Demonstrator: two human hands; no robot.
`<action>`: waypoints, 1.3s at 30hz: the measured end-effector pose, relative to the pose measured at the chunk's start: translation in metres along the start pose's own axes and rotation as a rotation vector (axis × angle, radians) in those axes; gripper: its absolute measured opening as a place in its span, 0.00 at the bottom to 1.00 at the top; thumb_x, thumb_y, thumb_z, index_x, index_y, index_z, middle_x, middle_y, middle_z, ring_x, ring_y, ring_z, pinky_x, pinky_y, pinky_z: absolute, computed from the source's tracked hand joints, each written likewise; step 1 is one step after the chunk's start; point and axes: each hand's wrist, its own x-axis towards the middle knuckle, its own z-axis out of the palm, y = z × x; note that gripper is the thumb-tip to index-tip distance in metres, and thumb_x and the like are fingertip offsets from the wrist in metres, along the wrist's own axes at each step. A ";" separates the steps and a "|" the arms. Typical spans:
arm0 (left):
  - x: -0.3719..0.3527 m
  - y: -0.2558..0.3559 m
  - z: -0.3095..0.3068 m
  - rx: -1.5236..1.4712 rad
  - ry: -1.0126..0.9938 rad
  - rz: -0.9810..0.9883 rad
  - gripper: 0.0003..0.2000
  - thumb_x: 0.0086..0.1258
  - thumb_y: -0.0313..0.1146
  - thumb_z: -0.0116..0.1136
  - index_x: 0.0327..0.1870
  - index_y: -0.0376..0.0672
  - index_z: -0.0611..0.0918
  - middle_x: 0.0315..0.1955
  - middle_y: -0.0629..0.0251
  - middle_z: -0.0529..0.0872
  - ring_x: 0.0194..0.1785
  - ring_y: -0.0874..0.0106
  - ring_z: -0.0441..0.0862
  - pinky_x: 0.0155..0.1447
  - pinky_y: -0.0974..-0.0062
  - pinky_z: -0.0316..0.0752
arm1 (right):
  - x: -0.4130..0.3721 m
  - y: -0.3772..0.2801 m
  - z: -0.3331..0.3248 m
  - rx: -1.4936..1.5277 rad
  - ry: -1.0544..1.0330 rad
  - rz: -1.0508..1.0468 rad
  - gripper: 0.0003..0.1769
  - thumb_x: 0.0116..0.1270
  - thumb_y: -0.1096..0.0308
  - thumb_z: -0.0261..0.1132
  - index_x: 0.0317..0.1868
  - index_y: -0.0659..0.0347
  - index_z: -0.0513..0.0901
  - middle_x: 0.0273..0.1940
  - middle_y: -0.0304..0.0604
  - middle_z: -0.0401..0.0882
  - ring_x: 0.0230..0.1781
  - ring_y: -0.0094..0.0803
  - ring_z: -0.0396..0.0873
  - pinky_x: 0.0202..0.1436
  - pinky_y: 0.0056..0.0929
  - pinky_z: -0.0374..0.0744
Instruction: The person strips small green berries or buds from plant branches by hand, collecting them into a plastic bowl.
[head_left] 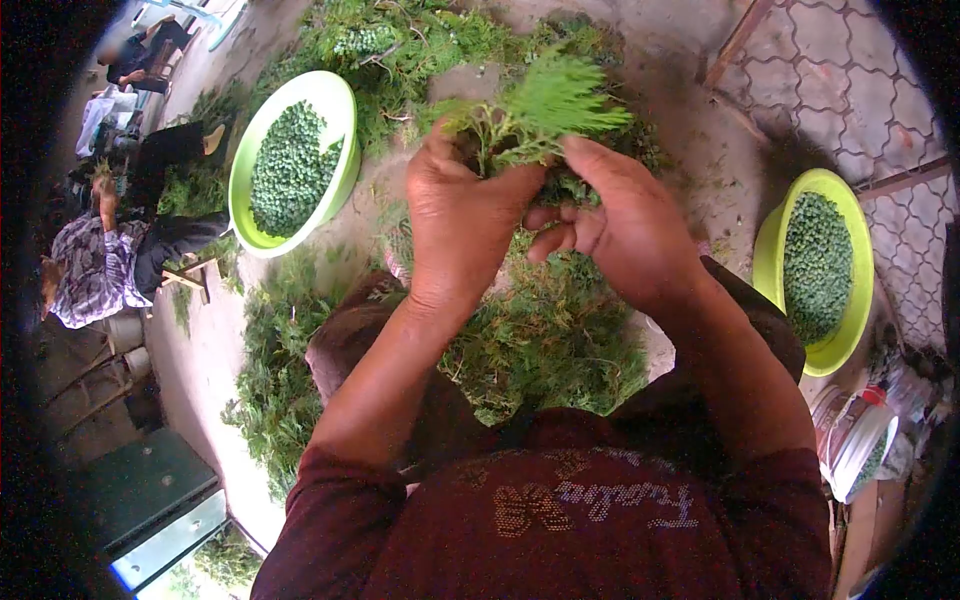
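My left hand (460, 215) is closed around a leafy green evergreen sprig (565, 100), whose feathery tip points up and to the right. Against the lower part of the sprig, my right hand (630, 215) has its thumb pressed in and its fingers curled. What lies inside the right fingers is partly hidden. Both hands are above a pile of cut evergreen branches (550, 340) between my knees. To the left stands a light green basin (345, 170) of small green cones or berries, and a yellow-green basin (858, 300) with the same stands to the right.
More cut branches (275, 350) lie along the left and at the far side. A white bucket (840, 450) sits at the lower right. At the left, another person (95, 260) sits near a wooden stool (195, 275); someone else sits farther back. Patterned paving (820, 80) covers the right.
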 end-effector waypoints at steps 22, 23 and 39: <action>0.002 -0.007 -0.016 -0.083 0.035 -0.232 0.05 0.60 0.26 0.61 0.34 0.37 0.79 0.20 0.74 0.78 0.19 0.84 0.69 0.22 0.85 0.63 | 0.009 0.010 -0.018 0.163 0.010 0.076 0.16 0.72 0.62 0.47 0.44 0.68 0.72 0.38 0.47 0.75 0.34 0.34 0.77 0.37 0.37 0.82; 0.002 -0.007 -0.014 -0.083 0.033 -0.233 0.05 0.60 0.26 0.61 0.34 0.37 0.79 0.20 0.74 0.78 0.19 0.84 0.69 0.22 0.85 0.63 | 0.009 0.009 -0.019 0.200 0.000 0.073 0.16 0.72 0.63 0.46 0.45 0.68 0.72 0.39 0.47 0.75 0.34 0.34 0.78 0.38 0.37 0.82; -0.007 -0.023 0.002 0.696 -0.095 0.498 0.20 0.48 0.18 0.62 0.44 0.42 0.76 0.31 0.60 0.83 0.34 0.61 0.83 0.38 0.70 0.77 | 0.001 0.005 -0.016 -0.456 -0.012 -0.287 0.15 0.61 0.73 0.53 0.48 0.70 0.71 0.49 0.56 0.72 0.52 0.50 0.72 0.61 0.38 0.69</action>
